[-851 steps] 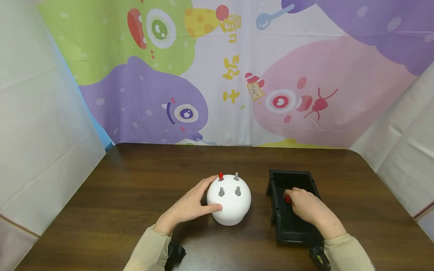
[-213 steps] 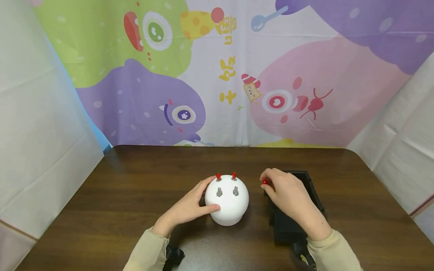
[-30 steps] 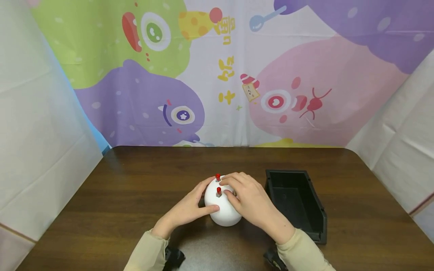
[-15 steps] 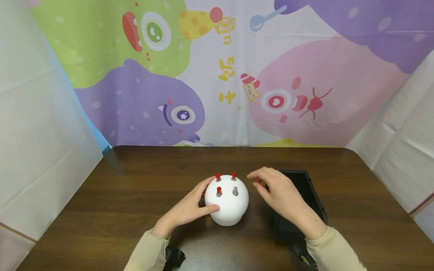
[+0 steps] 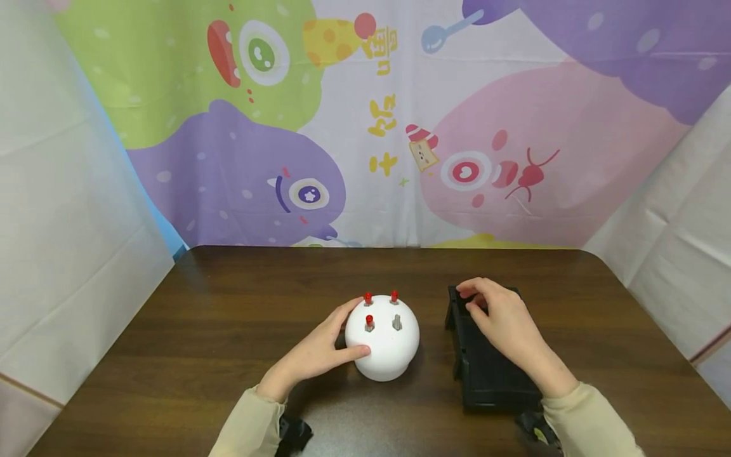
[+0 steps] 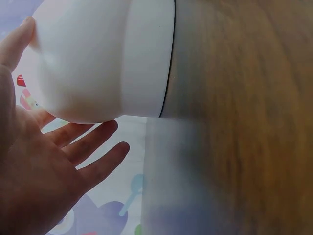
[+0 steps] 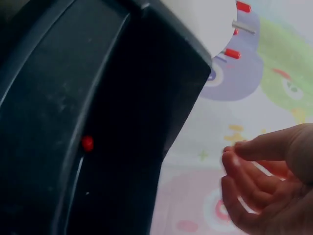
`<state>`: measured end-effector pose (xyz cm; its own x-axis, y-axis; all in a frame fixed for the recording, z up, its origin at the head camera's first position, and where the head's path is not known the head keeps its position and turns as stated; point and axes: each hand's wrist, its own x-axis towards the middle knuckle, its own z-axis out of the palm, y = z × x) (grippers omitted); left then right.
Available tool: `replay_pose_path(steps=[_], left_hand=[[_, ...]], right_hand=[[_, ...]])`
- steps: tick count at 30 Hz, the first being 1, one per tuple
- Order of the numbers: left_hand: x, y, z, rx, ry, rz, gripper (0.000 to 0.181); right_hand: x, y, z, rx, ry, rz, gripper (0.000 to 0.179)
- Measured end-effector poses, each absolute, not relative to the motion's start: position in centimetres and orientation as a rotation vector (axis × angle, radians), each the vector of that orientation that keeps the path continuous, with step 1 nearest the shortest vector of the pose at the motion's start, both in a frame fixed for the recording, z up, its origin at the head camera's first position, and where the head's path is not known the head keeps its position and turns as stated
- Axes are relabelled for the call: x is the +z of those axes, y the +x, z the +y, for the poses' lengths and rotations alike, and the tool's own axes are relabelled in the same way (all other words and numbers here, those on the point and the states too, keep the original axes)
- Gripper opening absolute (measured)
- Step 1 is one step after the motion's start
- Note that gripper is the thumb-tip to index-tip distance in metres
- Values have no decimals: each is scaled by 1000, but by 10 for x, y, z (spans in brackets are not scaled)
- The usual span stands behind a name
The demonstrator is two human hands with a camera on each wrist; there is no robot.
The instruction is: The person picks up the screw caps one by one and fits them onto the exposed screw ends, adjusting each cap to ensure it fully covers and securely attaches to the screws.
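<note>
A white dome (image 5: pixel 388 355) stands on the table with toggle switches on top. Red caps cover three of them, one being the near-left red cap (image 5: pixel 369 319); the near-right toggle lever (image 5: pixel 396 322) is bare grey metal. My left hand (image 5: pixel 320 348) holds the dome's left side, thumb in front and fingers behind, the lower ones spread in the left wrist view. Over the far end of a black tray (image 5: pixel 502 405) hovers my right hand (image 5: pixel 508 317), fingers loosely bent, nothing seen between them. Inside the tray, a small red cap (image 7: pixel 87 143) lies in the right wrist view.
The tray sits to the right of the dome on a brown wooden table (image 5: pixel 240 279). A cartoon-print curtain (image 5: pixel 388 209) hangs behind the table's far edge, and white cloth (image 5: pixel 85 190) hangs at the sides.
Red caps on the toggles rose from one to two, then three. In the last second my right hand left the dome and moved right, over the tray. My left hand stayed put.
</note>
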<state>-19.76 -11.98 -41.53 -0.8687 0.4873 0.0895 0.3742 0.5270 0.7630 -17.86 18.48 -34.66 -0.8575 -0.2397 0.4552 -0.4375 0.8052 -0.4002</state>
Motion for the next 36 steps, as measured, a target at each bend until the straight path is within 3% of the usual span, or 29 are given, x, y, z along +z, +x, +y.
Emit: replay_pose_path(steps=[21,36], left_hand=[[-416,-197,-120,1258,732,2623,86],[-415,-197,-120,1258,735,2622,86]], right_hand=[[-381,-191,193,740,438,-3273,58],[-408,-198,195,575,551,-3184,48]])
